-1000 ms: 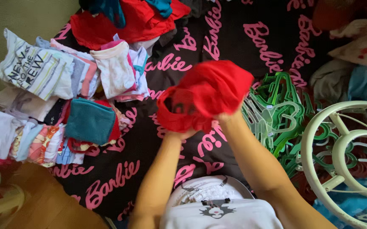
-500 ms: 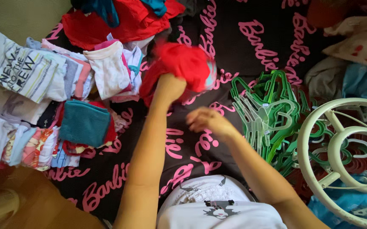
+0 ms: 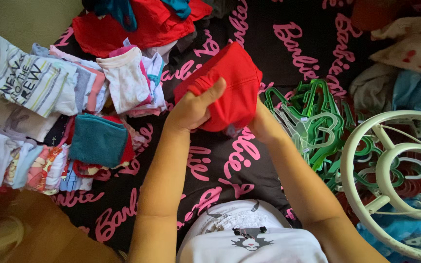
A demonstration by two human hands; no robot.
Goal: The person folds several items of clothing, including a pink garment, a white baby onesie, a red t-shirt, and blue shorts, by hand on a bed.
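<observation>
The left hand [image 3: 193, 109] grips the folded red cloth [image 3: 230, 87] above the bed [image 3: 288, 53]. The cloth slants, its long side running from lower left to upper right. The right hand [image 3: 264, 126] holds its lower edge.

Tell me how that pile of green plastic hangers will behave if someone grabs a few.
The green hangers lie hooked through one another, so several would probably lift together. Their thin, open frames suggest they are light and fairly stiff. Loosely heaped, they would likely slide and clatter across the black bedspread.
</observation>
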